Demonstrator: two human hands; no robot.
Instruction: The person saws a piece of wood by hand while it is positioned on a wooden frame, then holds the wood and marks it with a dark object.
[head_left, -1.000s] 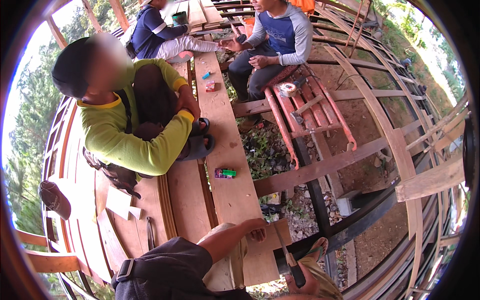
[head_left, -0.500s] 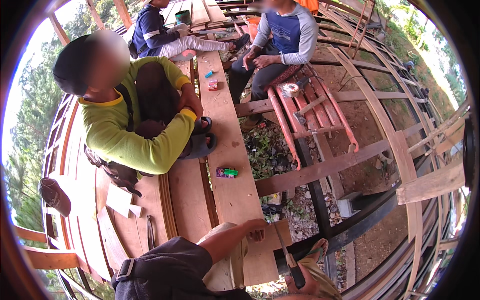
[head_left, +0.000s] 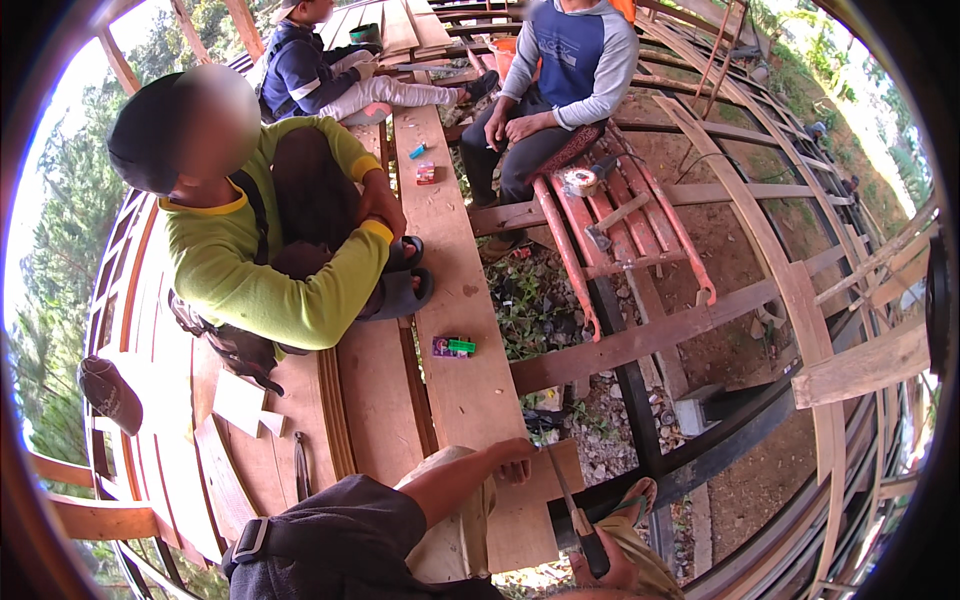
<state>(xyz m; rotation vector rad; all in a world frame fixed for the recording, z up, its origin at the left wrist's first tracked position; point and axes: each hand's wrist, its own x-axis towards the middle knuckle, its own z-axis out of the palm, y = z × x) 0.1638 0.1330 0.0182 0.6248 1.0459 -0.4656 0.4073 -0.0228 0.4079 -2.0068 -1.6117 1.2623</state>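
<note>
While the right hand (head_left: 620, 570) grips a black-handled blade (head_left: 577, 517), the left hand (head_left: 513, 464), curled over the plank (head_left: 468, 375), should rest well clear.

Bright daylight bleaches the planks (head_left: 170, 440) at left, while fisheye distortion bends edges.

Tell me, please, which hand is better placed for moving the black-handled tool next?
Probably the right hand: it grips the tool's black handle. The left hand is away from the handle, near the blade.
</note>
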